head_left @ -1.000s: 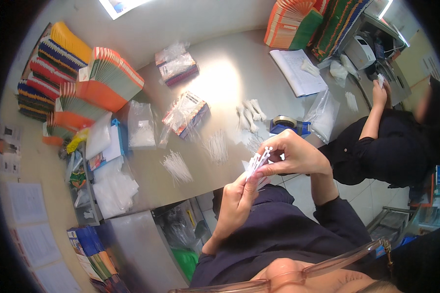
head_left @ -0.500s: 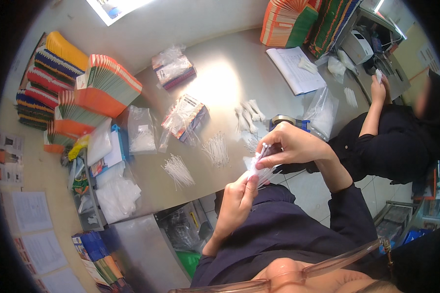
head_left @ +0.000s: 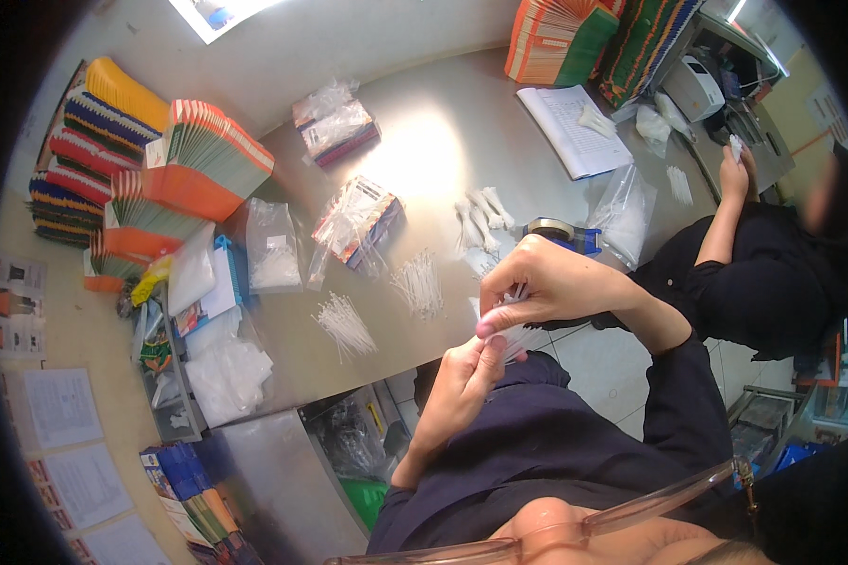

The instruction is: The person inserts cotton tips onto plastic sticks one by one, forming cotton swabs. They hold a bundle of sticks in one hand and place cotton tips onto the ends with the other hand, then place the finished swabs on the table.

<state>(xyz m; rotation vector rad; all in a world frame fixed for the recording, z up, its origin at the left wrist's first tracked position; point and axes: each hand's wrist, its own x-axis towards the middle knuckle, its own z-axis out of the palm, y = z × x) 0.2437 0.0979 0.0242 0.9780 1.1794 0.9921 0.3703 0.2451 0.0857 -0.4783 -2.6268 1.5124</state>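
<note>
My left hand (head_left: 464,375) is closed around a bundle of thin white sticks (head_left: 518,341), whose ends fan out beyond the fingers. My right hand (head_left: 561,282) is closed just above it, thumb and fingertips bent onto a few sticks of the same kind; their small heads show between the fingers. The fingers partly hide the bundle. On the table before me lie two loose piles of such sticks, a left pile (head_left: 344,327) and a middle pile (head_left: 417,285). Several gathered white bundles (head_left: 481,218) lie beyond my right hand.
A blue tape dispenser (head_left: 563,235) and a clear bag (head_left: 624,218) lie on the right. Bag-topped boxes (head_left: 358,221) stand mid-table. An open notebook (head_left: 575,132) lies farther back. Orange folders (head_left: 207,169) are stacked left. A co-worker (head_left: 754,245) in dark clothes sits at right, holding something white.
My right hand has come slightly down and left over the bundle, its fingers curling closer to my left thumb. The stick heads that stood out are now mostly covered.
</note>
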